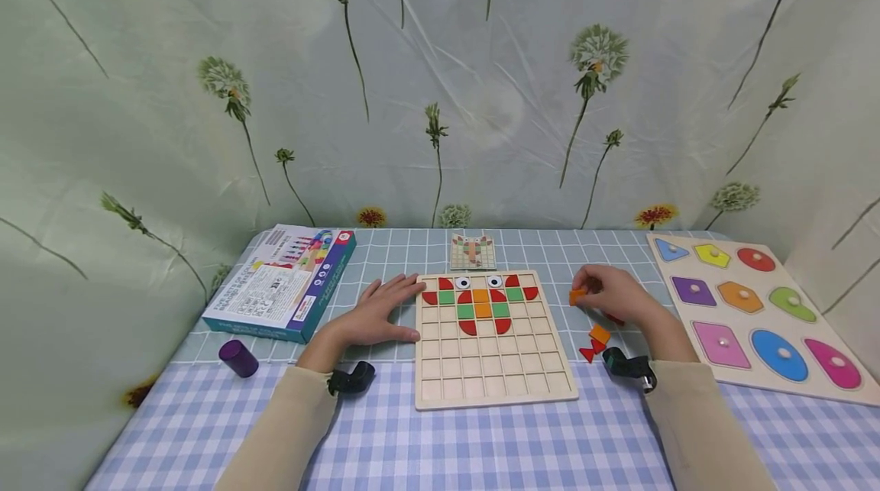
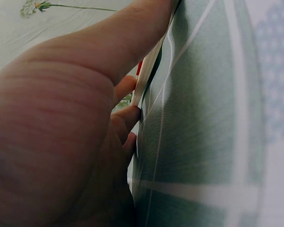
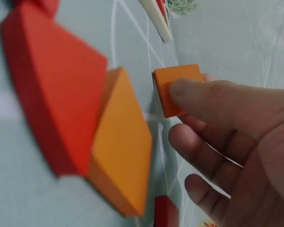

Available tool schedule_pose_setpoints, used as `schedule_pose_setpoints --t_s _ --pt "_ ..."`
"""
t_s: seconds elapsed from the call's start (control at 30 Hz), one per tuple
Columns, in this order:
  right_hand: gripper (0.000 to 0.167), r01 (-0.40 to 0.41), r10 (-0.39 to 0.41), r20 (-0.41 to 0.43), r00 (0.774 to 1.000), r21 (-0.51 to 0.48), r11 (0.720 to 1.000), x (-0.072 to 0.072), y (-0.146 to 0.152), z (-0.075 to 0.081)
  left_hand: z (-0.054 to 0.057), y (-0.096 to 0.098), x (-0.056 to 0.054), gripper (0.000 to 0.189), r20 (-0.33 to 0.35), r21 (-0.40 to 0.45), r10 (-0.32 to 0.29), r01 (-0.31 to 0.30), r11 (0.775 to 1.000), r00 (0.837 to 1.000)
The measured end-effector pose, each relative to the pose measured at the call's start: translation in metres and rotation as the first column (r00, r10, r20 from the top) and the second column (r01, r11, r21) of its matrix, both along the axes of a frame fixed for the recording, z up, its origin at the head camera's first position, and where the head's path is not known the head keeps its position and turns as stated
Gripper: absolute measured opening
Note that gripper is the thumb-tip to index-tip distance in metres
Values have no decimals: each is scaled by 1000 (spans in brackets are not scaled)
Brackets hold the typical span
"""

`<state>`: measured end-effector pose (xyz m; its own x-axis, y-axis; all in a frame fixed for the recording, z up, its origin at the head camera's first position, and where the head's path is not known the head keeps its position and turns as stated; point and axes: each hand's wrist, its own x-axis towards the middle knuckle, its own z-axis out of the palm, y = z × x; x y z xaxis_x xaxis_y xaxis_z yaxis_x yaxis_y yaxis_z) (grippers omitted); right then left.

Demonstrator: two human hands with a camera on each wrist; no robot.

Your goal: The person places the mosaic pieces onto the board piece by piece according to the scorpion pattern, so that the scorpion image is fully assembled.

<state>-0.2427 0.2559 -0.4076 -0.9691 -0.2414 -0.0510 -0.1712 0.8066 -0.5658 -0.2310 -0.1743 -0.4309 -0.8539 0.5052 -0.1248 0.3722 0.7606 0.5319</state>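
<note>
The wooden grid board (image 1: 457, 369) lies in the middle, its upper part set with red quarter-circle, green and orange square pieces and two eye pieces. At its left edge rests my left hand (image 1: 378, 315), thumb and fingers extended and touching the rim. My right hand (image 1: 615, 295), off the board's right side, pinches a small orange square block (image 3: 177, 72) between thumb and fingers. Close by on the cloth are another orange square block (image 1: 600, 334) and red pieces (image 1: 587, 354). One more red piece (image 3: 165, 212) shows under the right hand.
A small pattern card (image 1: 473, 253) stands behind the board. To the left are a boxed game (image 1: 275, 285) and a purple cylinder (image 1: 238, 358). On the right lies a shape puzzle board (image 1: 708, 338) with knobbed pieces. A floral curtain (image 1: 481, 94) hangs behind the table.
</note>
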Motion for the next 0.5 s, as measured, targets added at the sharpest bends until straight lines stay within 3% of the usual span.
schedule_pose_setpoints --t_s 0.23,0.5 --pt "10 -5 4 -25 1000 -20 1000 1 -6 4 0 1 0 91 -3 -6 4 -4 1000 1000" --pt "16 -34 34 0 999 -60 998 3 -17 9 0 1 0 91 -4 -3 3 -3 1000 1000"
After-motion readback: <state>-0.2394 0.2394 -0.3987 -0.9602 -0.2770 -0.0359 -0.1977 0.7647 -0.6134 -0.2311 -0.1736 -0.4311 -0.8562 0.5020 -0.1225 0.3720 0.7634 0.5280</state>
